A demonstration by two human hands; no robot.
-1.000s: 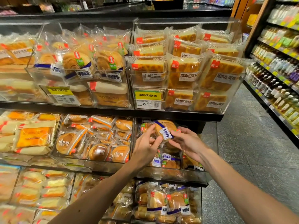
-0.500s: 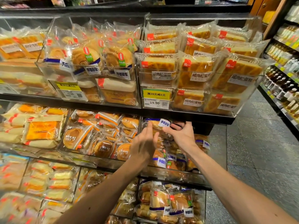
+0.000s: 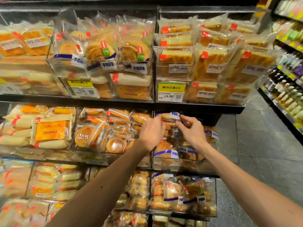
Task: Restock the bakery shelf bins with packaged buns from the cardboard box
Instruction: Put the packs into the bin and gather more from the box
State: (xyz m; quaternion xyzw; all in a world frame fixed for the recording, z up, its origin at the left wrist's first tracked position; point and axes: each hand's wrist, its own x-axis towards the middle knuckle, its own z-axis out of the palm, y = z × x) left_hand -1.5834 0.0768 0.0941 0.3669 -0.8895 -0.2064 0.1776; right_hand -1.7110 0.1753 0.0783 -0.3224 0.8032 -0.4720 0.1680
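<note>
The dark bakery shelf (image 3: 114, 102) carries clear bins of wrapped bread. In the middle-right bin (image 3: 164, 163) a packaged bun (image 3: 166, 117) sits atop the pile. It looks light, soft and crushable in slick film, so it is best held by the wrapper's ends. The right hand (image 3: 191, 131) pinches its labelled corner; the left hand (image 3: 150, 133) meets the other end, its fingers hidden, so its grip cannot be told.

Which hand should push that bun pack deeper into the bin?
Probably the right hand. Its fingertips pinch the bun pack by its label, at the front edge, on top of the stack in the bin. The left hand only meets the pack's side, and most of its fingers are hidden.
</note>
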